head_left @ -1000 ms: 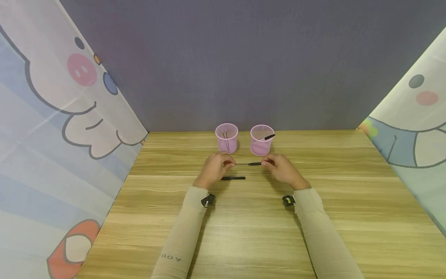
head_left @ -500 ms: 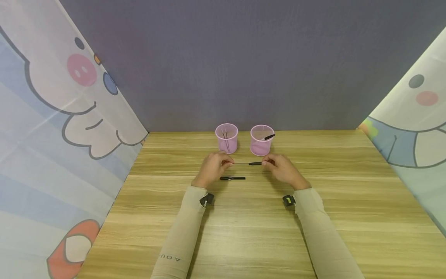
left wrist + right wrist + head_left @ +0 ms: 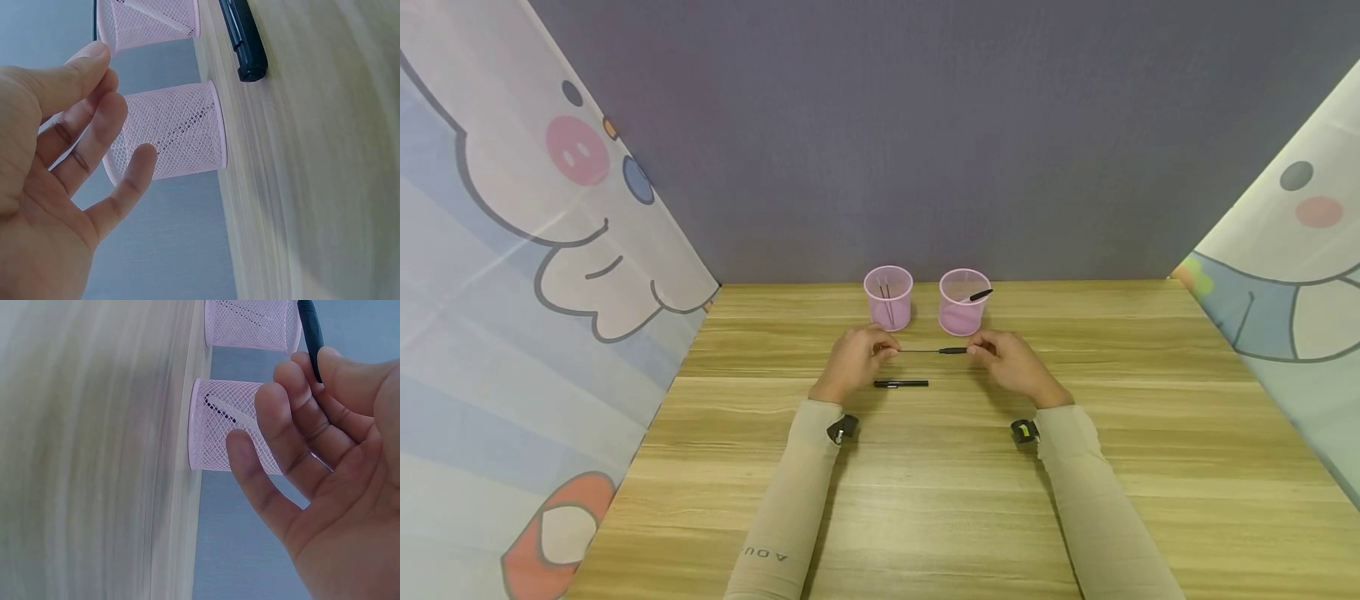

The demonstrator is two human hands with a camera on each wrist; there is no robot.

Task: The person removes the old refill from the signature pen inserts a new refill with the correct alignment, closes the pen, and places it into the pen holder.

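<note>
My left hand (image 3: 852, 360) pinches the thin end of a slim rod with a thicker black handle (image 3: 953, 351). The tips of my right hand (image 3: 1011, 365) pinch the handle's other end. The rod lies level between both hands, above the table; its exact kind is unclear. In the right wrist view the dark handle (image 3: 310, 331) tapers into the fingertips, while the left wrist view shows thumb and index together and the other fingers spread. Below the rod, a black pen with a clip (image 3: 901, 384) lies on the wood.
Behind the hands stand two pink mesh cups. The left cup (image 3: 890, 312) holds two thin dark sticks; the right cup (image 3: 961, 321) holds a black-ended pen (image 3: 981, 295). A grey panel (image 3: 955, 150) rises behind the wooden table (image 3: 925, 517), with printed cloths at both sides.
My left hand has shifted slightly left and my right hand slightly right. More of the thin rod shows between them, and the pen on the table is fully uncovered.
</note>
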